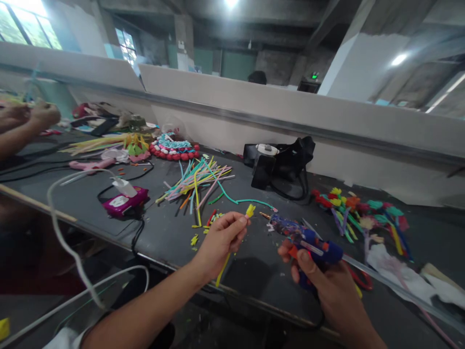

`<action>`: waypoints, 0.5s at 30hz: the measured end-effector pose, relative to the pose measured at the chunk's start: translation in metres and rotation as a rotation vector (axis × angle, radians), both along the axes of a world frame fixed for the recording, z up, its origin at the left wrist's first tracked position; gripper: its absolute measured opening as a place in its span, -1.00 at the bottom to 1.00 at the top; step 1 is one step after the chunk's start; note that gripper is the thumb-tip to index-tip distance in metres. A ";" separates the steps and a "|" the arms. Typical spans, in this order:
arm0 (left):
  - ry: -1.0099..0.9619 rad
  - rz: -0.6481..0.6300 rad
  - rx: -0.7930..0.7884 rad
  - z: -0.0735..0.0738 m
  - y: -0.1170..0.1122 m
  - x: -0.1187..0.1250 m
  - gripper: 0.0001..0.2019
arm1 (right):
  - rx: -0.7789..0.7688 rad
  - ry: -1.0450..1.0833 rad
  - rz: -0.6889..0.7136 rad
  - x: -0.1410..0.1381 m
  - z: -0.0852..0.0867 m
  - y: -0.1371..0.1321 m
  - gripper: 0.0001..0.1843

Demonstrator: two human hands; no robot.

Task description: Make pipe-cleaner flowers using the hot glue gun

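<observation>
1. Above the near part of the table [269, 291], the left hand [221, 240] pinches a yellow flower-like piece [250, 210] between closed thumb and forefinger; the remaining fingers are curled inward.
2. Below this hand, a yellow strip [223, 272] slants downward. Its junction with the piece, if any, is hidden by the fingers.
3. At the right, the right hand [329, 281] is wrapped around the blue glue gun [308, 236], fingers beside the orange trigger [293, 251]. Trigger depression: cannot be determined.
4. The metal nozzle [265, 215] points toward the yellow piece, near it but not touching.
</observation>
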State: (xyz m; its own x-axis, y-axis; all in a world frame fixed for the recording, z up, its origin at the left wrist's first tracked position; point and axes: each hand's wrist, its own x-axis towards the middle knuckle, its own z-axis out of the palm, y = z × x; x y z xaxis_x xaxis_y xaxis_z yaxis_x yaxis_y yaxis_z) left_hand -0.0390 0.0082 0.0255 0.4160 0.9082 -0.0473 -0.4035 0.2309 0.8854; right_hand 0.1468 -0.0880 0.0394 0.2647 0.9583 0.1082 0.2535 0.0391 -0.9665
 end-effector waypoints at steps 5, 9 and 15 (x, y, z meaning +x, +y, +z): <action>0.046 0.027 0.020 0.004 -0.004 0.001 -0.78 | -0.015 -0.122 -0.095 -0.007 -0.003 -0.004 -0.51; 0.045 0.013 0.030 0.004 -0.004 0.002 -0.78 | 0.000 -0.264 -0.133 -0.006 -0.006 -0.005 -0.48; 0.046 0.002 0.033 0.002 -0.005 0.002 -0.77 | 0.080 -0.397 -0.109 0.004 -0.015 -0.002 -0.49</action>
State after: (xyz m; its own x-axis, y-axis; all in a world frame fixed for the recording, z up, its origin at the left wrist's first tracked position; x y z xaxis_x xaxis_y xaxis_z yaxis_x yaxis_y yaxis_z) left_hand -0.0369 0.0033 0.0276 0.4125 0.9103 -0.0362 -0.3623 0.2004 0.9103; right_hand 0.1508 -0.0901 0.0244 0.2865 0.9115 0.2952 0.6128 0.0625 -0.7878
